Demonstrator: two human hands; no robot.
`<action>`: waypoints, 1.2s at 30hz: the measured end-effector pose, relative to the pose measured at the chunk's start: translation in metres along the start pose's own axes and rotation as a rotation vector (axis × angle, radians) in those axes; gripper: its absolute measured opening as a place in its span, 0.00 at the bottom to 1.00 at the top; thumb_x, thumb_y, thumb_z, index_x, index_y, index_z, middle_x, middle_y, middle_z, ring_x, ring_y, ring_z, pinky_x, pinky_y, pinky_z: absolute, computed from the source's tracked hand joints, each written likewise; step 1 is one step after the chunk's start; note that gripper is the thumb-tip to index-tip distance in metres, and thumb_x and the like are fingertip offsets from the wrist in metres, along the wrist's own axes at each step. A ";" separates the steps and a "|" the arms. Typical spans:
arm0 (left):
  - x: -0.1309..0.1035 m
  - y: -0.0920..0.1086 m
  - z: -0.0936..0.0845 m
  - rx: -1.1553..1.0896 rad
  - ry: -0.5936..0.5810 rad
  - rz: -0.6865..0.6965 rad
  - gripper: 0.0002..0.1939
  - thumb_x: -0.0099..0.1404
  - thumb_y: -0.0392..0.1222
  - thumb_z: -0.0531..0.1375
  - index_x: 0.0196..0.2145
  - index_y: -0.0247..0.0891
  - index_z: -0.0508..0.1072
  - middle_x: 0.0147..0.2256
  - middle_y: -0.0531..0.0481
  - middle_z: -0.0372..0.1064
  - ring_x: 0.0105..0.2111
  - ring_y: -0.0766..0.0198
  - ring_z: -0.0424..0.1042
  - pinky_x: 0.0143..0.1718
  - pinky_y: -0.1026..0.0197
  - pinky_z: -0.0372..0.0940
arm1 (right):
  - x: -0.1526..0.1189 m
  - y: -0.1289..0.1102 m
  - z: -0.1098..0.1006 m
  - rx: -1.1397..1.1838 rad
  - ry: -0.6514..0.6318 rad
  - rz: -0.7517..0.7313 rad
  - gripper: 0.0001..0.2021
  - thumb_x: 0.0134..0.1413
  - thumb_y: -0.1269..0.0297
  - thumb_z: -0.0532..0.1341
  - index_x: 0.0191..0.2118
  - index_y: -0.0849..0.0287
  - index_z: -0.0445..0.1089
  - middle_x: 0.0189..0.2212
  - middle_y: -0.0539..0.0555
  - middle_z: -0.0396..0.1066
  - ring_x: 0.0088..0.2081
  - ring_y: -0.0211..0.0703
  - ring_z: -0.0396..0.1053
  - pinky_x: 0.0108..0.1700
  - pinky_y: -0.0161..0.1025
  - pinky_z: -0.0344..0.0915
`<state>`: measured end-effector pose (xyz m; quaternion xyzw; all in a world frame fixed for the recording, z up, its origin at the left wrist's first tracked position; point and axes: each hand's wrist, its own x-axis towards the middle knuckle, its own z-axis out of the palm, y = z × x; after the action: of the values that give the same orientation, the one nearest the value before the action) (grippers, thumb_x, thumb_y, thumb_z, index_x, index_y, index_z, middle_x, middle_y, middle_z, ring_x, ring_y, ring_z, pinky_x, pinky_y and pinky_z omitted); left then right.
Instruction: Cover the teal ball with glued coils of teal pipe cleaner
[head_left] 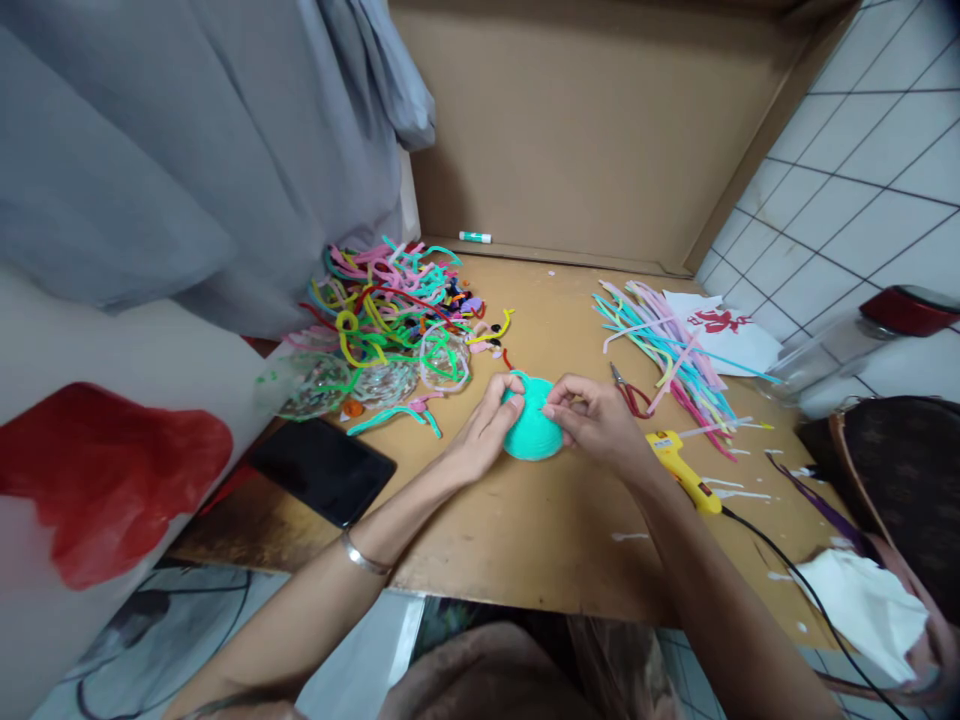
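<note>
A turquoise dome (536, 425), seemingly of coiled pipe cleaner, is between my hands above the table. My left hand (491, 425) grips its left side, thumb on the front and fingers curled behind. At the dome's upper left a small loop of the same turquoise shows by my fingertips. With thumb and index finger pinched together, my right hand (589, 415) touches the dome's right side; whatever small bit it pinches is hidden. Red-handled scissors (636, 398) lie just beyond the right hand. Close to my right forearm rests a yellow glue gun (681, 470).
A tangled heap of colourful pipe cleaners (397, 300) covers the back left, with clear plastic containers (386, 382) before it. A black phone (322, 470) lies at left. Straight pipe cleaners (667, 345), a bottle (840, 345), a tissue (866, 605) and a brown bag (892, 480) occupy the right.
</note>
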<state>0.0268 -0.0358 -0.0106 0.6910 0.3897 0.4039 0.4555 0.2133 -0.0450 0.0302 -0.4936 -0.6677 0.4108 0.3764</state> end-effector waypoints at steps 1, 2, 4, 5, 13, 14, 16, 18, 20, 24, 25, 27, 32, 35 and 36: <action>0.000 0.002 0.000 0.008 -0.001 -0.005 0.12 0.72 0.53 0.46 0.44 0.42 0.58 0.42 0.51 0.62 0.41 0.60 0.63 0.44 0.58 0.60 | 0.000 0.000 0.000 -0.002 0.004 -0.001 0.08 0.47 0.59 0.63 0.28 0.57 0.66 0.18 0.43 0.61 0.18 0.33 0.61 0.22 0.32 0.56; -0.001 0.003 0.001 0.014 -0.004 -0.013 0.12 0.72 0.52 0.47 0.44 0.43 0.58 0.43 0.50 0.62 0.41 0.60 0.63 0.45 0.58 0.60 | 0.000 0.000 0.001 -0.004 0.008 -0.002 0.08 0.47 0.59 0.63 0.27 0.57 0.66 0.18 0.44 0.61 0.18 0.33 0.61 0.22 0.32 0.56; -0.001 0.007 0.001 0.024 -0.015 -0.023 0.11 0.71 0.51 0.48 0.44 0.43 0.57 0.46 0.49 0.61 0.44 0.59 0.63 0.48 0.57 0.60 | 0.000 -0.001 0.001 -0.001 0.012 -0.004 0.08 0.46 0.59 0.63 0.27 0.57 0.66 0.17 0.44 0.61 0.17 0.33 0.60 0.21 0.32 0.55; -0.002 0.009 0.001 0.028 -0.020 -0.023 0.11 0.71 0.51 0.48 0.44 0.43 0.56 0.48 0.48 0.61 0.46 0.59 0.63 0.50 0.56 0.59 | 0.000 -0.001 0.001 0.001 0.013 -0.005 0.08 0.46 0.59 0.63 0.27 0.57 0.66 0.17 0.44 0.61 0.17 0.33 0.60 0.21 0.32 0.55; -0.002 0.012 0.004 0.064 -0.005 -0.006 0.13 0.68 0.50 0.53 0.43 0.43 0.55 0.43 0.50 0.60 0.44 0.59 0.64 0.48 0.57 0.61 | 0.000 -0.004 0.000 -0.019 0.011 -0.006 0.09 0.47 0.58 0.63 0.26 0.57 0.66 0.15 0.43 0.61 0.17 0.33 0.59 0.21 0.32 0.54; -0.002 0.011 0.005 0.065 0.007 0.003 0.13 0.68 0.50 0.54 0.43 0.43 0.55 0.42 0.51 0.60 0.43 0.59 0.64 0.48 0.57 0.62 | 0.000 -0.004 0.000 -0.016 0.010 -0.006 0.09 0.47 0.58 0.63 0.26 0.57 0.66 0.14 0.43 0.61 0.17 0.33 0.59 0.21 0.32 0.54; 0.000 0.010 0.006 0.066 0.030 0.011 0.13 0.67 0.49 0.55 0.43 0.42 0.56 0.40 0.51 0.59 0.41 0.60 0.64 0.45 0.58 0.62 | 0.000 -0.004 0.000 -0.017 0.010 -0.006 0.10 0.47 0.58 0.64 0.26 0.57 0.66 0.14 0.43 0.61 0.17 0.34 0.59 0.22 0.32 0.54; 0.001 0.009 0.008 0.067 0.043 0.016 0.12 0.66 0.48 0.55 0.42 0.42 0.56 0.39 0.52 0.59 0.40 0.61 0.63 0.43 0.59 0.61 | -0.001 -0.004 0.000 -0.020 0.007 -0.006 0.10 0.47 0.57 0.64 0.27 0.57 0.66 0.14 0.43 0.61 0.17 0.34 0.60 0.22 0.32 0.55; 0.002 0.008 0.008 0.066 0.053 0.022 0.12 0.65 0.47 0.55 0.42 0.42 0.56 0.38 0.53 0.58 0.39 0.61 0.62 0.42 0.59 0.61 | -0.001 -0.004 0.000 -0.024 0.002 -0.010 0.10 0.48 0.57 0.64 0.27 0.57 0.66 0.14 0.44 0.62 0.17 0.34 0.60 0.22 0.32 0.55; 0.003 0.004 0.007 0.057 0.066 0.034 0.13 0.64 0.47 0.56 0.41 0.42 0.57 0.38 0.53 0.60 0.39 0.61 0.63 0.42 0.60 0.61 | -0.003 -0.004 -0.001 -0.043 -0.012 -0.022 0.08 0.50 0.59 0.62 0.29 0.57 0.66 0.15 0.44 0.62 0.18 0.35 0.61 0.23 0.32 0.56; 0.003 0.004 0.007 0.055 0.067 0.039 0.13 0.64 0.47 0.56 0.41 0.42 0.57 0.40 0.52 0.60 0.40 0.61 0.63 0.43 0.59 0.61 | -0.004 -0.004 -0.001 -0.055 -0.014 -0.024 0.07 0.51 0.59 0.61 0.29 0.57 0.66 0.15 0.44 0.62 0.19 0.35 0.61 0.24 0.33 0.56; 0.003 0.004 0.007 0.053 0.070 0.044 0.13 0.63 0.47 0.56 0.41 0.42 0.57 0.43 0.51 0.62 0.42 0.61 0.64 0.45 0.58 0.62 | -0.005 -0.003 0.000 -0.094 0.005 -0.035 0.06 0.53 0.61 0.60 0.30 0.57 0.66 0.16 0.44 0.62 0.19 0.36 0.61 0.24 0.33 0.57; 0.004 0.002 0.006 0.041 0.086 0.046 0.13 0.62 0.47 0.57 0.41 0.43 0.57 0.48 0.48 0.64 0.48 0.57 0.66 0.51 0.55 0.62 | -0.010 0.001 0.012 -0.316 0.198 -0.186 0.04 0.54 0.66 0.59 0.30 0.57 0.66 0.25 0.49 0.67 0.27 0.38 0.65 0.32 0.36 0.60; 0.007 -0.002 0.008 0.010 0.110 0.059 0.15 0.61 0.48 0.58 0.41 0.43 0.57 0.50 0.47 0.64 0.52 0.56 0.64 0.54 0.53 0.60 | -0.014 0.002 0.019 -0.435 0.271 -0.248 0.05 0.57 0.66 0.58 0.30 0.58 0.68 0.29 0.52 0.69 0.30 0.40 0.65 0.34 0.37 0.60; 0.008 -0.004 0.009 -0.006 0.123 0.064 0.16 0.60 0.48 0.59 0.42 0.43 0.57 0.50 0.47 0.63 0.53 0.55 0.64 0.54 0.53 0.60 | -0.017 0.002 0.020 -0.458 0.279 -0.255 0.06 0.58 0.66 0.58 0.31 0.58 0.69 0.29 0.52 0.69 0.30 0.40 0.66 0.35 0.37 0.60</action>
<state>0.0367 -0.0306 -0.0147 0.6757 0.3935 0.4609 0.4197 0.1999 -0.0642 0.0190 -0.5297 -0.7414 0.1270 0.3919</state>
